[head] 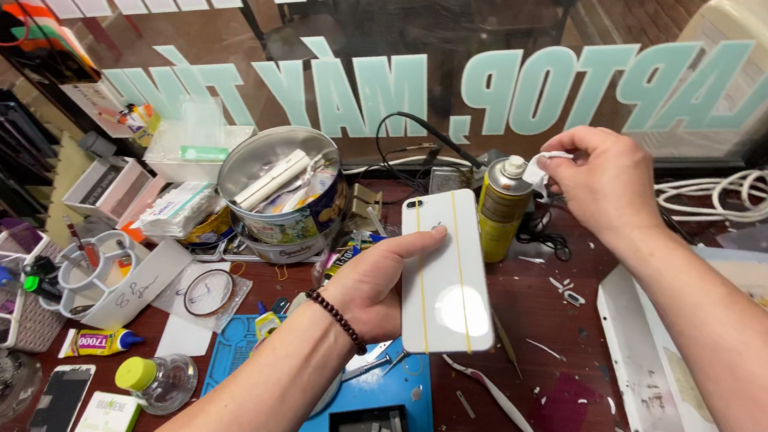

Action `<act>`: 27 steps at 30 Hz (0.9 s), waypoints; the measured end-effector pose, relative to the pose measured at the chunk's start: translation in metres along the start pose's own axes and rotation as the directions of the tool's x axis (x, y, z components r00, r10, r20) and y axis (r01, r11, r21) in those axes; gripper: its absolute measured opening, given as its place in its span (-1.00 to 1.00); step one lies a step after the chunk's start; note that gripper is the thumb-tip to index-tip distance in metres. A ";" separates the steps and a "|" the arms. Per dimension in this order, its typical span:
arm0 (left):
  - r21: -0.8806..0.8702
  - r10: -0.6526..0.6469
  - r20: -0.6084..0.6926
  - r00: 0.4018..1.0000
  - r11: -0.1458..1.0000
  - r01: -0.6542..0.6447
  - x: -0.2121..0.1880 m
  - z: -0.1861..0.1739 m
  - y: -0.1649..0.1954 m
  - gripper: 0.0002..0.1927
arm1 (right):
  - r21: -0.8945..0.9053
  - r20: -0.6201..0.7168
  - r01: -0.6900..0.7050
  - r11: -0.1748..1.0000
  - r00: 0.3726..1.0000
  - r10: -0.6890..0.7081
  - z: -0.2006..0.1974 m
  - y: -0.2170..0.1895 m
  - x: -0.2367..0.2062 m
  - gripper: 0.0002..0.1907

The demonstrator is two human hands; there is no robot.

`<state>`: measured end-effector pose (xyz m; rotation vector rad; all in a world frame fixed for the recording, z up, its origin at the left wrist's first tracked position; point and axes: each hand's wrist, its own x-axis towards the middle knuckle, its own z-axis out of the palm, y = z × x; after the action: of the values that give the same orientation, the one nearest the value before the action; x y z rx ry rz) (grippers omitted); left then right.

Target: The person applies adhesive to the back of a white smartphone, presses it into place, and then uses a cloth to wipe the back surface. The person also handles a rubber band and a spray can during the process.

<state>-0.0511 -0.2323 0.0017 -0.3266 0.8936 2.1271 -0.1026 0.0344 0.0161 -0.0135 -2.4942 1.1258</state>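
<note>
The left hand (369, 284) has the white phone (449, 268) gripped from its left edge, back panel up, fingers curled under and the thumb laid across the top corner. Two thin yellow bands run lengthwise down the panel (rubber bands, by the look of them). The phone sits raised over the dark red worktop (565, 371), just above the blue repair mat (386, 402), and a beaded bracelet (336, 320) rings that wrist.

Up and to the right, well clear of the phone, the right hand (604, 184) is pinched shut on a small white wipe (541, 170), pressing it right against the white nozzle of a yellow spray can (500, 212). The can stands upright just behind the phone's top right corner, close but seemingly not touching.

A pair of tweezers (493, 397) lies on the worktop below the phone's lower edge. Over to the left, a round metal tin (288, 198) stuffed with odds and ends, a yellow-capped jar (157, 380) and a tube of glue (100, 342) crowd the bench.
</note>
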 end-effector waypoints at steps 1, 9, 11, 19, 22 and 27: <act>0.014 0.013 0.026 1.000 1.000 -0.014 -0.001 -0.002 0.005 -0.64 | -0.055 -0.025 0.112 0.992 0.993 -0.114 0.012 -0.004 0.006 -0.86; 0.117 0.233 0.183 0.955 0.959 -0.256 -0.013 -0.006 0.025 -0.68 | -0.424 -0.008 0.418 0.803 0.885 -0.465 0.058 0.000 0.015 -0.87; 0.149 0.269 0.112 0.957 0.947 -0.284 -0.013 -0.001 0.029 -0.70 | -0.427 0.002 0.437 0.791 0.876 -0.483 0.059 0.002 0.015 -0.85; 0.303 0.373 0.110 0.921 0.870 -0.388 -0.015 0.017 0.033 -0.74 | -0.476 -0.004 0.415 0.775 0.880 -0.474 0.062 0.004 0.015 -0.85; 0.334 0.362 0.114 0.925 0.863 -0.379 -0.016 0.018 0.030 -0.74 | -0.471 -0.002 0.403 0.785 0.889 -0.457 0.063 0.003 0.013 -0.86; 0.418 0.349 0.067 0.935 0.841 -0.344 -0.020 0.015 0.022 -0.74 | -0.316 -0.080 0.289 0.904 0.941 -0.329 0.042 -0.023 0.012 -0.84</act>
<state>-0.0535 -0.2432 0.0335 0.0562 1.4835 2.1715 -0.1257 -0.0098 0.0123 0.2097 -2.4144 0.5917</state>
